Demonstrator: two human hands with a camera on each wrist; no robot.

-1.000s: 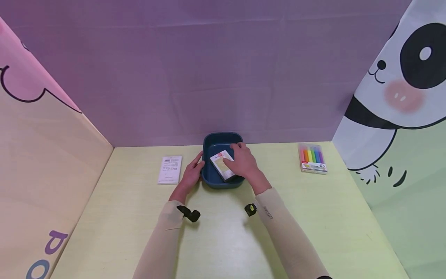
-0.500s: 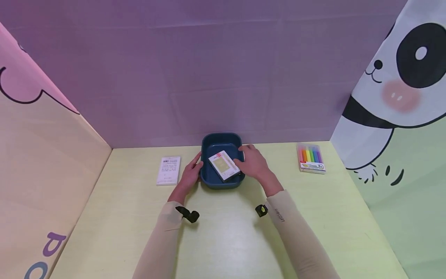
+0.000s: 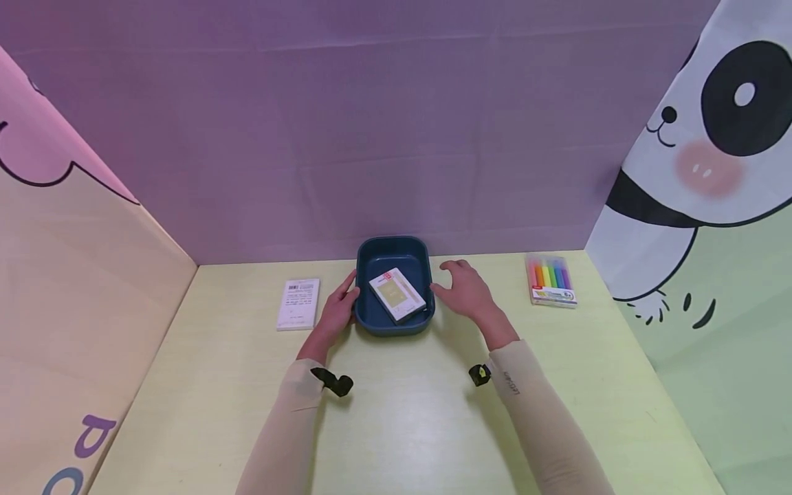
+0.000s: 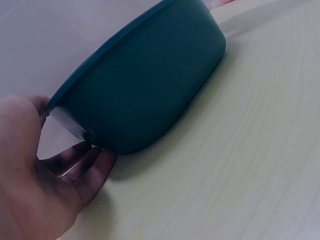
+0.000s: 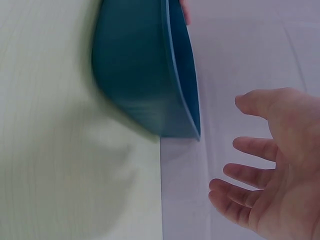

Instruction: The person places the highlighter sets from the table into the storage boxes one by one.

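A dark blue plastic bin [image 3: 392,328] stands on the table near the back wall. Inside it lies a small white box [image 3: 397,294] with a tan panel and a red mark, turned at an angle. My left hand [image 3: 336,313] touches the bin's outer left side; in the left wrist view its fingers [image 4: 95,175] meet the lower wall and the thumb is by the rim. Just right of the bin is my right hand [image 3: 468,292], its fingers spread and loosely bent with nothing held. The right wrist view shows a gap between its fingers [image 5: 247,175] and the bin.
Left of the bin lies a white card-like pack [image 3: 299,304] with printed text. A clear case of coloured markers [image 3: 551,282] rests at the back right. A purple wall cloth [image 3: 396,137] rises behind the table [image 3: 396,426].
My right hand has let go of the white box in the bin and moved right, over the rim to outside it. The left hand stays against the bin's left side.
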